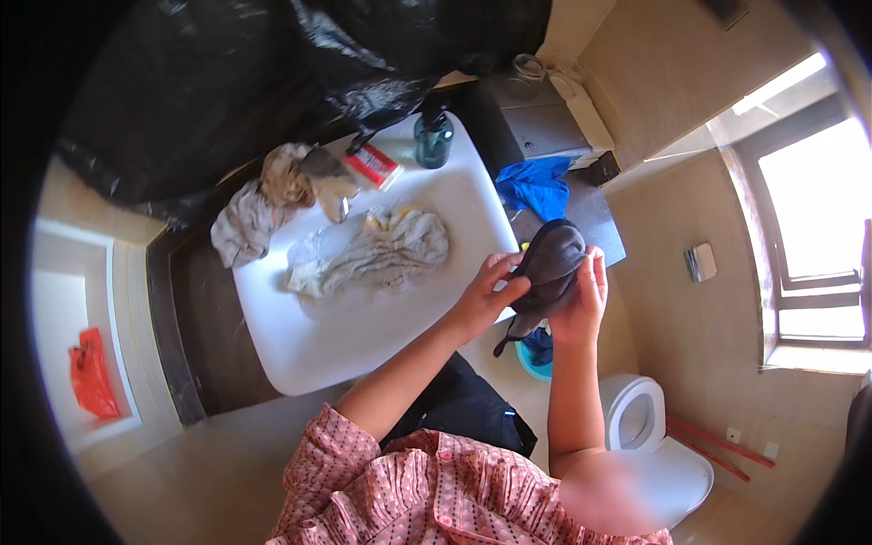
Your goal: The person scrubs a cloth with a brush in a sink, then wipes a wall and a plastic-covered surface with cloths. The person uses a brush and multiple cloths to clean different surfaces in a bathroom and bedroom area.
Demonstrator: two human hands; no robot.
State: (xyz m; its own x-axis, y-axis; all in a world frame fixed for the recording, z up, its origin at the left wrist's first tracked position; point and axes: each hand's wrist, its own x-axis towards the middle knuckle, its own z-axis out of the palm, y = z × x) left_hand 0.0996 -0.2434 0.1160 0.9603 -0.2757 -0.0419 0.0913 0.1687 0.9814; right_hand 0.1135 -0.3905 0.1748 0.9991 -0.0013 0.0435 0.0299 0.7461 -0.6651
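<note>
A dark grey cloth item [555,255] with a black edge is stretched between my two hands, just past the right rim of a white sink basin [327,347]. My left hand [494,293] pinches its left side between thumb and fingers. On its right side, my right hand [582,296] grips the fabric. A narrow end of the cloth hangs down at the lower left. In the basin lies a wet, whitish cloth [388,252] in shallow, sudsy water. Bunched beige cloth [286,175] and a light grey cloth [242,225] rest over the basin's far left rim.
A red and white box [373,167] and a teal pump bottle [433,142] stand at the basin's far edge. Blue cloth [538,185] lies on the counter at right. Below my hands is a turquoise tub [535,364] holding dark fabric. A toilet [637,412] stands lower right.
</note>
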